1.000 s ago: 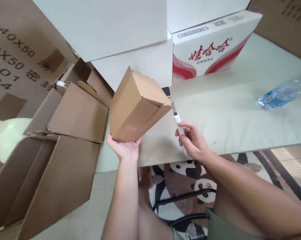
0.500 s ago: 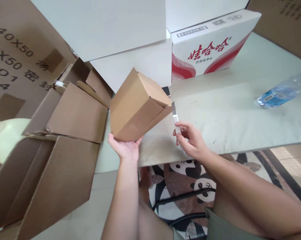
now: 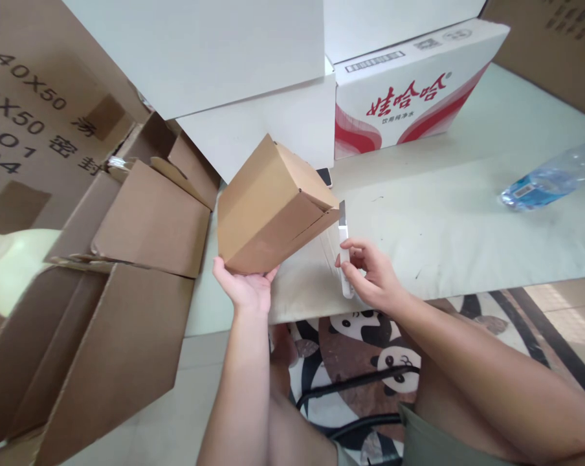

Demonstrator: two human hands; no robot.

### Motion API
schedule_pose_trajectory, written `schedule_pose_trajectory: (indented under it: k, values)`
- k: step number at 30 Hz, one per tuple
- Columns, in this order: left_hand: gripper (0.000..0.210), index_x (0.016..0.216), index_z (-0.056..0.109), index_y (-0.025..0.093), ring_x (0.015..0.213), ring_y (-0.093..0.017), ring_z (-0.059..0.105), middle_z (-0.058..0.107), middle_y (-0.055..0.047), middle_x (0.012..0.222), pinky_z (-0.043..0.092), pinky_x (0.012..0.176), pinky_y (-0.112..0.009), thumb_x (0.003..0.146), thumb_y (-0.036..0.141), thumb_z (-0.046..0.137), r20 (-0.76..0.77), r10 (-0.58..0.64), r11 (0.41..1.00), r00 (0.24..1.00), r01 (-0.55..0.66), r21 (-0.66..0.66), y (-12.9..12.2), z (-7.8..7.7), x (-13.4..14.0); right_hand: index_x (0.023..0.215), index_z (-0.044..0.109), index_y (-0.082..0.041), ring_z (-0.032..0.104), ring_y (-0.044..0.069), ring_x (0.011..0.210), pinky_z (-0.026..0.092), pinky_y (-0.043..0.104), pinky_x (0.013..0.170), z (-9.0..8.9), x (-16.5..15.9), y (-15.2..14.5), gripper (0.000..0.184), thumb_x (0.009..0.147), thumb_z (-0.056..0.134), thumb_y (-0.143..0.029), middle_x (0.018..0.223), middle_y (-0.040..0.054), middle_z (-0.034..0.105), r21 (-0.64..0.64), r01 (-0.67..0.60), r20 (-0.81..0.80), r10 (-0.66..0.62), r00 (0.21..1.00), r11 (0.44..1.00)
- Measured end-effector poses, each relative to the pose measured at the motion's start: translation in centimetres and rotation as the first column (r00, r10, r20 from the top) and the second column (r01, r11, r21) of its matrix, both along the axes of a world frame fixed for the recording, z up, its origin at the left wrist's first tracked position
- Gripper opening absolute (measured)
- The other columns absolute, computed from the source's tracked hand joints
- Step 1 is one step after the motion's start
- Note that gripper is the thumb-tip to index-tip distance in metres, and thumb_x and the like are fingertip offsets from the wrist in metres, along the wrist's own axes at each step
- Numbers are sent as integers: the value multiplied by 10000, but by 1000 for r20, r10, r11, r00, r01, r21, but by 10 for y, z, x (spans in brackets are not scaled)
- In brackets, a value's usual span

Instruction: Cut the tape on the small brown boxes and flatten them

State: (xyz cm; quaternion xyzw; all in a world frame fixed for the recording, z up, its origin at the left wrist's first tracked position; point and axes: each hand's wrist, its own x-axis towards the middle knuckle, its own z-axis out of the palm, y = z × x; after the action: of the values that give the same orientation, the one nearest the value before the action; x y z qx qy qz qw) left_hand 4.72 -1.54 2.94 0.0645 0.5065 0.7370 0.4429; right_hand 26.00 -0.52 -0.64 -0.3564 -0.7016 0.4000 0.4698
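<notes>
Two hands are busy over the pale tabletop [image 3: 419,223]: the left hand [image 3: 250,292] props up a brown cardboard box [image 3: 261,204], and the right hand [image 3: 374,275] holds a white-handled knife [image 3: 343,234] with its blade out. From where I stand, the box has just swung a little to the right, its top corner further over than a second ago, and the knife, which was slanting, now stands almost upright. That leaves the blade just beside the box's right-hand corner, at the end where a seam gapes slightly; whether steel meets cardboard I cannot tell. As I judge it, blade and corner are better squared up this way, with the supporting palm well apart from the edge. The left fingers are spread wide beneath the tilted box, thumb at its lower left corner, while the right fingers curl in a close pinch around the handle, whose butt shows below them. Beyond the box stands a white carton with red waves [image 3: 399,107]; a plastic bottle [image 3: 538,188] lies well off to the right
</notes>
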Motion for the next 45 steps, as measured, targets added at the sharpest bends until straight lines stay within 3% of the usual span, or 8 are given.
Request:
schedule_pose_trajectory:
  k: [15, 32, 45]
  values:
    - [638, 1276, 597, 272, 1225, -370, 583, 582, -150, 1365, 543, 915, -559, 814, 689, 459, -4, -42, 997, 999, 42, -69, 2, 0, 1, 1060, 451, -249, 566, 125, 599, 424, 268, 547, -2, 1, -3, 126, 944, 500, -249, 741, -21, 611, -84, -35, 40, 38, 998, 996]
    - [616, 1247, 619, 277, 1188, -347, 598, 594, -144, 1335, 568, 850, -483, 819, 690, 457, -3, -65, 994, 998, 65, -83, 0, -2, 0, 1027, 470, -248, 538, 124, 570, 403, 269, 539, -1, 1, -3, 114, 924, 518, -245, 682, -36, 587, -55, -11, 77, 16, 997, 998]
    - [598, 1231, 620, 267, 1192, -349, 591, 595, -149, 1319, 566, 858, -488, 822, 674, 463, 2, -61, 995, 998, 61, -82, 1, -2, 0, 997, 470, -251, 511, 119, 536, 404, 262, 523, 1, 0, -3, 97, 915, 522, -249, 631, -54, 544, -34, -12, 79, 15, 997, 999]
